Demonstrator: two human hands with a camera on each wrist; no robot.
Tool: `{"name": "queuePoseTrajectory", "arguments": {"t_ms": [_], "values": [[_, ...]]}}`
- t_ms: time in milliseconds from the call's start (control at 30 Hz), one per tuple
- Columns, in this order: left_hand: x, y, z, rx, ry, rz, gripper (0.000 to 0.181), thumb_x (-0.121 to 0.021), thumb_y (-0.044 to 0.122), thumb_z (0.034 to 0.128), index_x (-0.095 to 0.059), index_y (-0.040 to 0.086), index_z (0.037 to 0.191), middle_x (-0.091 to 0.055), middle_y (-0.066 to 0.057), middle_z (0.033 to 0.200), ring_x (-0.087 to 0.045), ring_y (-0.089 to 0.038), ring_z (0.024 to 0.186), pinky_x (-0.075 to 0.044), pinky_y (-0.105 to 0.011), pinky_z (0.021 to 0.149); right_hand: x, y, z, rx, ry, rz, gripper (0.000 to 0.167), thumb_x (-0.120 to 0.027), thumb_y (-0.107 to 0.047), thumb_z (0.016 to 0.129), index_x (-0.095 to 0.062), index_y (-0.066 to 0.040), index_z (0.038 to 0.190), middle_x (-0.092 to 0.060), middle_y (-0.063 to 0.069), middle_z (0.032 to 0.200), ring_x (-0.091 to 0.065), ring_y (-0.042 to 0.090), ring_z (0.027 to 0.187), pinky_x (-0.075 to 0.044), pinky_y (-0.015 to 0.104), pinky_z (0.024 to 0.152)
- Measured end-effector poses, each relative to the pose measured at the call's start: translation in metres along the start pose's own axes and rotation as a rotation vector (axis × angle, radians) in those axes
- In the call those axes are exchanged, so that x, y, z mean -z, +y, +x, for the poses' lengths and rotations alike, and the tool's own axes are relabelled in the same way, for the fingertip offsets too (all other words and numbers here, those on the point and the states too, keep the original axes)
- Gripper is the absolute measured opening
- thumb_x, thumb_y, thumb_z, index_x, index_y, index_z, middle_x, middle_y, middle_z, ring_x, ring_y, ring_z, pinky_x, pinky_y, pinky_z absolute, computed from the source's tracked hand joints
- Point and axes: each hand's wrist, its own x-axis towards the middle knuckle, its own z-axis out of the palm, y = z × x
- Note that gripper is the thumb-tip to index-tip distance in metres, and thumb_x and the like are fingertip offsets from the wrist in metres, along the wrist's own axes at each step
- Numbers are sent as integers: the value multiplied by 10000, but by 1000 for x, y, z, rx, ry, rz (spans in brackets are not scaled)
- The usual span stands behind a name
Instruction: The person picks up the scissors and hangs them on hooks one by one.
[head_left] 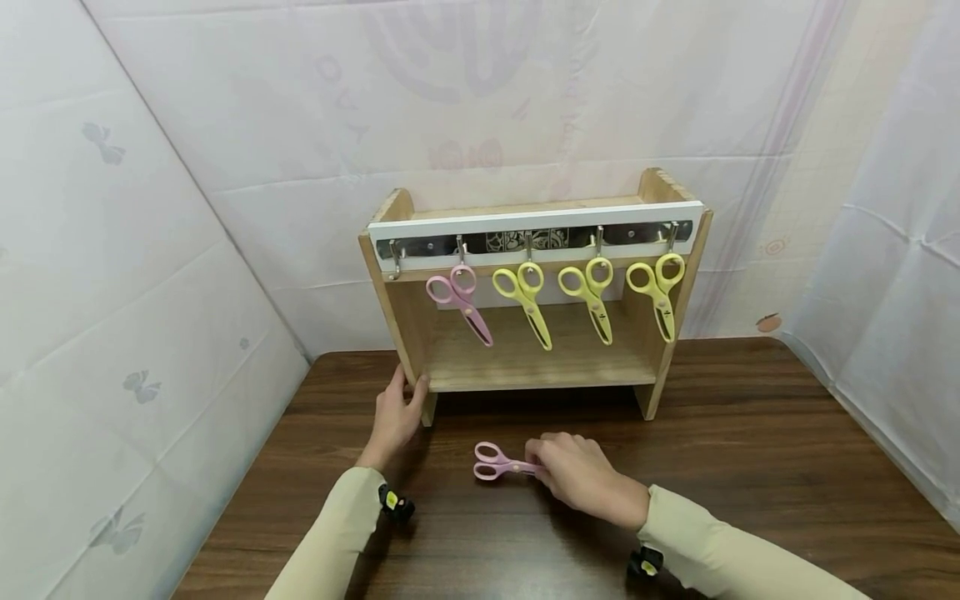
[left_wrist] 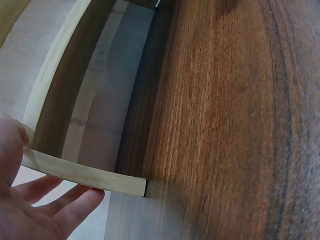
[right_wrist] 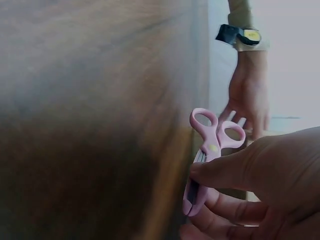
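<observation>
In the head view, my right hand (head_left: 577, 477) pinches pink scissors (head_left: 487, 462) by their blades, handles pointing left, low over the table. The right wrist view shows the thumb across the blades of these scissors (right_wrist: 212, 135) and fingers behind. My left hand (head_left: 394, 417) holds the lower left side panel of a wooden rack (head_left: 540, 385); in the left wrist view the thumb of that hand (left_wrist: 30, 205) is on one side of the panel and the fingers on the other. Pink scissors (head_left: 460, 293) and three yellow scissors (head_left: 527, 300) hang from the rack's hooks.
A metal hook strip (head_left: 480, 242) runs along the rack's white front board (head_left: 540, 218), with a hook (head_left: 394, 260) at its left end. The rack stands at the back of a dark wood table (head_left: 757, 467). Pale printed cloth (head_left: 247, 108) hangs behind and at both sides.
</observation>
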Motion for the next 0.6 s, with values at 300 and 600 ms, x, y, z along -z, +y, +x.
{"name": "queuePoseTrajectory", "arguments": {"t_ms": [300, 600], "values": [[-1, 2, 0, -2, 25, 12, 469, -516, 310, 1095, -463, 61, 1489, -619, -263, 1343, -658, -436, 1147, -617, -528, 817, 38, -10, 25, 79, 83, -117, 164, -833, -141, 874, -690, -220, 863, -595, -94, 790, -599, 131, 716, -443, 246, 477], [-1, 2, 1, -35, 53, 51, 387, -545, 270, 1084, -525, 50, 1402, -659, -236, 1296, -638, -413, 1194, -579, -569, 899, 75, -27, 53, 146, 213, -60, 126, -802, -145, 913, -701, -212, 946, -631, -79, 881, -609, 154, 787, -525, 339, 573]]}}
